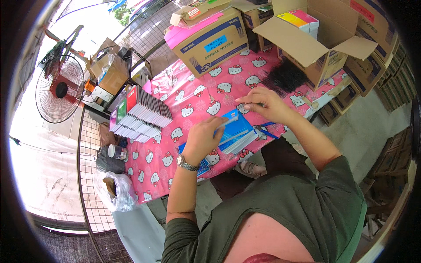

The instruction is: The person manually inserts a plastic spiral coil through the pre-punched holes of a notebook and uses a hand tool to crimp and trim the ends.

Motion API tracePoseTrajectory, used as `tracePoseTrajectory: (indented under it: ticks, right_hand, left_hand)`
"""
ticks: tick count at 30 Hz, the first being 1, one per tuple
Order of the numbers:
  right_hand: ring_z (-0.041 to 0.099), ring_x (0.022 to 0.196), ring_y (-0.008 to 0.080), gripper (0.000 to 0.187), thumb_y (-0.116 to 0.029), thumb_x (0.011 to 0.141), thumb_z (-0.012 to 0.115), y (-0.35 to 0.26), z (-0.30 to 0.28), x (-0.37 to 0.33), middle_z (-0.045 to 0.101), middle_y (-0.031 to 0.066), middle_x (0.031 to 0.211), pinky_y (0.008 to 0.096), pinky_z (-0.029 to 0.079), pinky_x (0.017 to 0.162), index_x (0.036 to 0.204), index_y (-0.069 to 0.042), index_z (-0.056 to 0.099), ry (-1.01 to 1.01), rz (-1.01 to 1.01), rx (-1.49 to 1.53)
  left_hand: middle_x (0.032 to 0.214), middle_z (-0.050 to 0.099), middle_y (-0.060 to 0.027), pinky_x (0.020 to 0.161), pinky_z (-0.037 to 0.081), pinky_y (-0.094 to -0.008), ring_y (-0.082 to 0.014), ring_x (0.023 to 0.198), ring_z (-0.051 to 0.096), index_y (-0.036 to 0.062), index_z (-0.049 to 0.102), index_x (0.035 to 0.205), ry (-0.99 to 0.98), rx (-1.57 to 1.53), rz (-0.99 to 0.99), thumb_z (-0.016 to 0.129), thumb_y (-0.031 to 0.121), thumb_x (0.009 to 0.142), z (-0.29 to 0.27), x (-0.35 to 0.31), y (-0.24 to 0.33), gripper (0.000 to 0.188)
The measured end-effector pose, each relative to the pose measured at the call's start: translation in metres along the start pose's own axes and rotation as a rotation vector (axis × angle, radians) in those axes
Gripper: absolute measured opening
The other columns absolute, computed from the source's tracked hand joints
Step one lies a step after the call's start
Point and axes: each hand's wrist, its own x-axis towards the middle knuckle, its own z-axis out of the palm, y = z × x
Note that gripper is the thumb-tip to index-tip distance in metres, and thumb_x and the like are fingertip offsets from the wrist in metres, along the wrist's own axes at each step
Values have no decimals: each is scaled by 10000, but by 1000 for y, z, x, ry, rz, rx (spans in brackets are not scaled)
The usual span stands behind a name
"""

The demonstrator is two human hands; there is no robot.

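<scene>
A small stack of blue-covered notebooks lies near the table's front edge. My left hand, with a watch at the wrist, has its fingers curled at the top left edge of the upper blue notebook. Just above that notebook's far edge is my right hand, its thumb and fingertips drawn together in a pinch. Anything thin between them is too small to make out. More blue notebooks lie partly under my left forearm. Blue-handled pliers rest right of the stack.
Tall stacks of notebooks stand at the left. A heap of black spiral coils lies at the right, before an open carton. A closed carton is at the back. A fan and plastic bag are left of the table.
</scene>
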Motion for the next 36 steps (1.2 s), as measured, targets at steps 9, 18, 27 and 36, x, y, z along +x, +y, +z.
tracePoseTrajectory:
  ticks: [9, 18, 27, 36]
  right_hand:
    - [584, 909, 234, 267, -67, 807, 736, -3, 15, 8, 586, 41, 966, 353, 463, 801, 1062, -145, 717, 137, -23, -60]
    - [597, 880, 232, 291, 37, 787, 690, -12, 12, 1, 569, 70, 941, 341, 492, 747, 1045, -97, 699, 153, -17, 80]
    - [605, 871, 240, 295, 47, 816, 660, -7, 7, 7, 577, 76, 908, 357, 493, 755, 1075, -90, 698, 124, 34, 7]
    - [601, 897, 233, 251, -23, 868, 660, -16, -6, 10, 588, 81, 945, 348, 496, 780, 1115, -67, 675, -236, 367, 314]
  left_hand:
    - [966, 649, -114, 871, 393, -420, -296, 926, 588, 57, 622, 1045, 328, 264, 48, 608, 199, 912, 27, 21, -5, 195]
    - [892, 650, -85, 831, 388, -413, -276, 860, 589, 68, 635, 1010, 352, 280, 65, 623, 220, 925, 30, 21, 3, 174]
    - [879, 650, -81, 816, 388, -408, -271, 838, 590, 67, 638, 997, 363, 256, 79, 625, 227, 929, 33, 23, 3, 175]
    - [894, 649, -87, 847, 398, -428, -278, 858, 601, 75, 622, 1001, 366, 240, 77, 632, 217, 914, 32, 24, 5, 167]
